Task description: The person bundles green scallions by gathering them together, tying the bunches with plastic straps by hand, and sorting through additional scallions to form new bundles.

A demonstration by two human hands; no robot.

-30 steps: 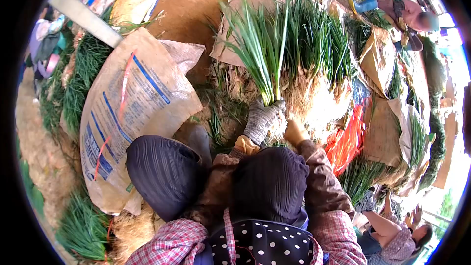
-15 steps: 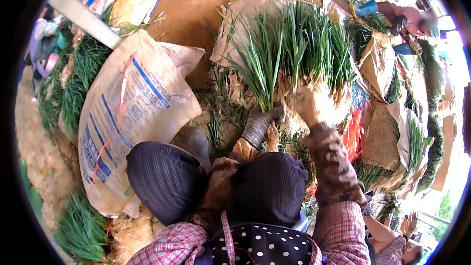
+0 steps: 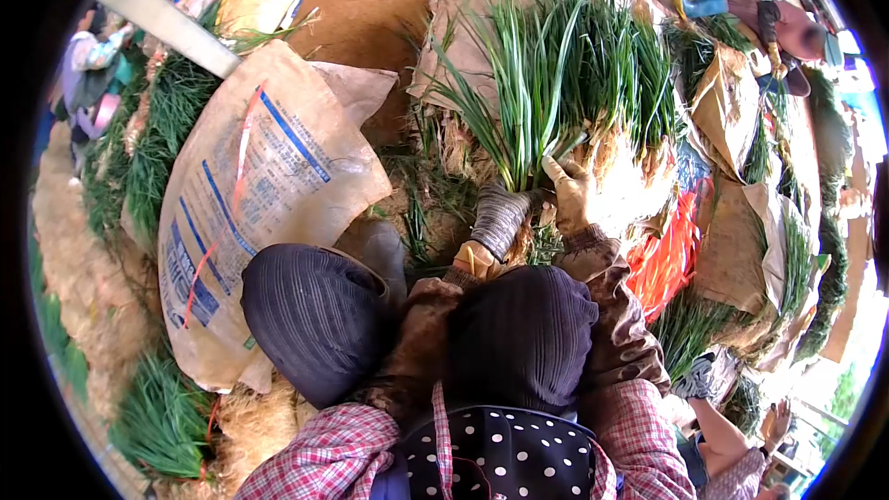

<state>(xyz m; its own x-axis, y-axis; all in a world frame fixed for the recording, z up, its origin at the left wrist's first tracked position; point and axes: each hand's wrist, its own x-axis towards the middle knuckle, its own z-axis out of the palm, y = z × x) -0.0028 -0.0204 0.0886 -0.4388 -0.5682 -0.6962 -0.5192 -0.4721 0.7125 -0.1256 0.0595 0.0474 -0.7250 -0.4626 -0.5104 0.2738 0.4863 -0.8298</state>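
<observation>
My left hand (image 3: 503, 218), in a grey ribbed glove, is closed around the base of a bunch of long-leaved green plants (image 3: 520, 120). The leaves fan upward and away from me. Close on its right, my right hand (image 3: 572, 196) wears a pale glove, its fingers pinched on a green plant stem (image 3: 567, 144) beside the bunch. Just beyond lies a pile of the same plants (image 3: 625, 69), leaves pointing away and pale stringy roots (image 3: 619, 171) toward me. Both hands are in front of my knees.
A large printed sack (image 3: 269, 204) lies to my left, with a pale metal bar (image 3: 167, 18) above it. Red plastic strips (image 3: 669, 245) lie to the right. Other people work at the upper right (image 3: 787, 32), left edge (image 3: 93, 74) and lower right (image 3: 727, 435).
My right hand has moved from the root pile leftward to beside my left hand, with a stem in its fingers. The left hand keeps its bunch, whose leaves now spread wider.
</observation>
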